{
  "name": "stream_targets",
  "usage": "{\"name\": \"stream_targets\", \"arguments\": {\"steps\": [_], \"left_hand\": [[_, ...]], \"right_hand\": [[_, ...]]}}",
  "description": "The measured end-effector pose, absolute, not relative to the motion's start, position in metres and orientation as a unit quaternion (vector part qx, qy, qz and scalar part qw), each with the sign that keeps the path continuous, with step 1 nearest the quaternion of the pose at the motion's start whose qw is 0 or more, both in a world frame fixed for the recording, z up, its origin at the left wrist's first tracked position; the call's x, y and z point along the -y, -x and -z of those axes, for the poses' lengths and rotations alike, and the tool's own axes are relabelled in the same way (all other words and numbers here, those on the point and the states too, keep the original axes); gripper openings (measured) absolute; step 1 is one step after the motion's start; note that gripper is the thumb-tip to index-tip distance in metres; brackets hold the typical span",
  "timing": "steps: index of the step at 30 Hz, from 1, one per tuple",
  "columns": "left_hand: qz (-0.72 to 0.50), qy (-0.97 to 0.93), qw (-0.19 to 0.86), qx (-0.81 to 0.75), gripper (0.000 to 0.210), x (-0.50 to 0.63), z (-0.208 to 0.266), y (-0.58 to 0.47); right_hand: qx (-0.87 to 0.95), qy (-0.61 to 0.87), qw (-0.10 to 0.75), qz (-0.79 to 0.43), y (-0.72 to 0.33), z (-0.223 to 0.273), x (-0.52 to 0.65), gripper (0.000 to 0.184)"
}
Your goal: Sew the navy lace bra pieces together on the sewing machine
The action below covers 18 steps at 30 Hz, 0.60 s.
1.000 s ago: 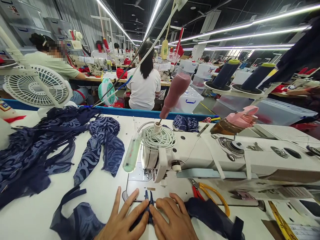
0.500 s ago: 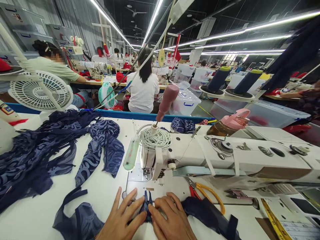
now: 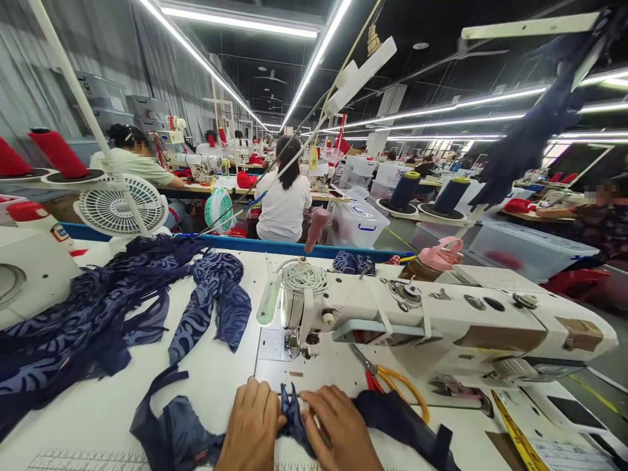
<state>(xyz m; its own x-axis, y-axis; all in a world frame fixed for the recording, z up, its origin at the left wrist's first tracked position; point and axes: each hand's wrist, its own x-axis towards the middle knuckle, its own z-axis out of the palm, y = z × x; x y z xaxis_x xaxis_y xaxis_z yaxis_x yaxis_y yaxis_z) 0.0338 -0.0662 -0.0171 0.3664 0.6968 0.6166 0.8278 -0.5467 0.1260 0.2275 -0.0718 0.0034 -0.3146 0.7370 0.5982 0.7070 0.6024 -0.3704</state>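
Note:
A navy bra (image 3: pixel 293 418) with a swirl pattern lies on the white table, its middle part raised in a narrow fold between my hands. My left hand (image 3: pixel 252 422) is closed on the fold's left side, fingers curled down and thumb against the cloth. From the other side my right hand (image 3: pixel 338 425) grips the cloth, its fingers bent. One patterned cup (image 3: pixel 184 428) spreads out left of my hands, and a plain dark wing (image 3: pixel 402 422) reaches out to the right. My fingers hide part of the fold.
A white sewing machine (image 3: pixel 363 307) stands just beyond my hands. Yellow-handled scissors (image 3: pixel 400 386) lie under its arm, with a yellow tape measure (image 3: pixel 520 432) farther right. Piled navy bras (image 3: pixel 112 301) cover the left side. Ruler markings (image 3: pixel 73 460) run along the front edge.
My left hand's fingers were spread over the cloth and are now curled in around it. The right hand stays on the fold. The view has tilted and shifted, showing more ceiling.

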Motion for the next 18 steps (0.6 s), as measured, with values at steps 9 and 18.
{"name": "stream_targets", "arguments": {"steps": [9,18], "left_hand": [[0.445,0.725,-0.224,0.475,0.018,0.081,0.016,-0.024],[0.395,0.621,-0.526,0.427,0.046,0.078,-0.015,-0.021]], "right_hand": [[0.582,0.457,0.517,-0.431,-0.199,0.018,0.068,0.05],[0.584,0.453,0.502,-0.45,-0.193,-0.002,0.08,0.046]]}}
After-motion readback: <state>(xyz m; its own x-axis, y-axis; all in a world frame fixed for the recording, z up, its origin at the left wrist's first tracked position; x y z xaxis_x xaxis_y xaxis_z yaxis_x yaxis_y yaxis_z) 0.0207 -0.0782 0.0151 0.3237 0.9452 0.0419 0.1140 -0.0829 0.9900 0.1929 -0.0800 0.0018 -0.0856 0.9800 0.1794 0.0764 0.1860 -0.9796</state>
